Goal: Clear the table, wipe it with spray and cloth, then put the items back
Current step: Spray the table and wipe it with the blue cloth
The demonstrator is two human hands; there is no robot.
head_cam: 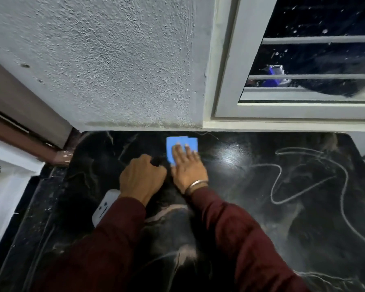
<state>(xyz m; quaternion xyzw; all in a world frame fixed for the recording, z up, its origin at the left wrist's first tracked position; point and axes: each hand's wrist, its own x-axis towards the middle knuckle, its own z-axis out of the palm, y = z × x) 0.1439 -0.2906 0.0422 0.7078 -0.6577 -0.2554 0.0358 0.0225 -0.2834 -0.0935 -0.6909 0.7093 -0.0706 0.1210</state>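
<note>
One blue cloth (180, 149) lies flat on the black table (261, 186) near the wall, under the straight fingers of the right hand (187, 165), which presses on it. Just beside it the left hand (142, 178) is curled around one dark-topped white spray bottle (104, 205).

Right hand (187, 165) lies flat, fingers straight and pressed down, a metal bangle (196, 185) at the wrist. Left hand (142, 178) is fisted beside it, touching. Both forearms reach forward in maroon sleeves (230, 228).

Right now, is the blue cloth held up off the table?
No, the blue cloth lies flat on the dark table under the right hand's straight fingers.
</note>
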